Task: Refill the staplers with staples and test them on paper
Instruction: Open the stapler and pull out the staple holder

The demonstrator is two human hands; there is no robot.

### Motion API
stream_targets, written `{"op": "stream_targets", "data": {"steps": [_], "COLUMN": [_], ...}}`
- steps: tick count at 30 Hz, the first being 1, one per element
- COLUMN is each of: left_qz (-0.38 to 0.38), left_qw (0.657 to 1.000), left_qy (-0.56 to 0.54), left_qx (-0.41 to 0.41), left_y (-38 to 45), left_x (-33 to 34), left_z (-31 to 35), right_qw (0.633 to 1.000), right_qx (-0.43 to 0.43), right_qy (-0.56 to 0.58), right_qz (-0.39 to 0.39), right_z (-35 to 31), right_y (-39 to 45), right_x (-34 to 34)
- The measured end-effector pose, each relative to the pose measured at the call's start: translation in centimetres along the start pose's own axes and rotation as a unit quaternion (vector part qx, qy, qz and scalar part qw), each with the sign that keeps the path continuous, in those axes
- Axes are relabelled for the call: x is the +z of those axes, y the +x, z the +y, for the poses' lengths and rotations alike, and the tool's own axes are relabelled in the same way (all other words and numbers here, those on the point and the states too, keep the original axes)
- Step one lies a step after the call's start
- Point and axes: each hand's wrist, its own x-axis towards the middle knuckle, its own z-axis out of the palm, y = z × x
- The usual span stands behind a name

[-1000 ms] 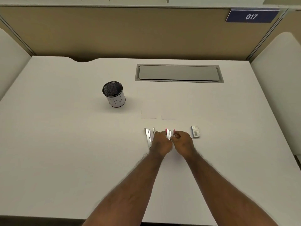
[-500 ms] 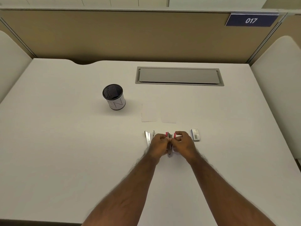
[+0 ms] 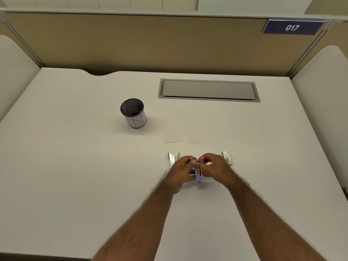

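Left hand (image 3: pixel 181 172) and right hand (image 3: pixel 216 169) both grip the pink stapler (image 3: pixel 198 173) between them, fingers curled round it, above the desk (image 3: pixel 75 166). Silver stapler (image 3: pixel 172 158) lies open just left; staple box (image 3: pixel 227 157) right; 2 paper slips (image 3: pixel 184 132) beyond

White laminate desk (image 3: pixel 75 166) with a curved notch in its far edge at about 11 o'clock. Grey rectangular cable-tray lid (image 3: pixel 208 89) set flush in the desk at 12 to 1 o'clock, closed. Black wire-mesh pen cup with a white paper wrap (image 3: pixel 134 116) stands upright at 10 o'clock, well apart from the lid; dark line marks on the wrap. Tan fabric partition (image 3: pixel 131 44) along the far side. Navy number plate reading "017" (image 3: pixel 292 27) at the partition's top, 2 o'clock. White rounded side panels at 9 and 3 o'clock.
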Motion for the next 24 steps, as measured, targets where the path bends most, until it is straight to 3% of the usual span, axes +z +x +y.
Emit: {"op": "stream_targets", "data": {"steps": [5, 11, 16, 21, 24], "left_qz": [0.033, 0.095, 0.156, 0.138, 0.091], "left_qw": [0.999, 0.992, 0.963, 0.914, 0.921], "left_qy": [-0.006, -0.062, -0.213, -0.38, -0.378], "left_qx": [0.027, 0.053, 0.055, 0.029, 0.002], "left_y": [0.0, 0.2, -0.1, -0.9, -1.7], "left_x": [-0.1, -0.9, -1.4, -1.6, -2.0], "left_z": [-0.1, 0.2, 1.0, 1.2, 0.8], "right_qw": [1.0, 0.992, 0.965, 0.926, 0.92], "right_qx": [0.0, 0.017, 0.024, 0.026, 0.02], "right_qy": [0.004, 0.114, 0.246, 0.372, 0.39], "right_qz": [0.013, 0.041, 0.092, 0.061, 0.034], "right_z": [-0.8, -1.8, -2.0, -2.3, -2.6], "right_y": [0.2, 0.1, 0.2, 0.2, 0.3], "right_x": [0.1, -0.5, -1.3, -2.0, -2.5]}}
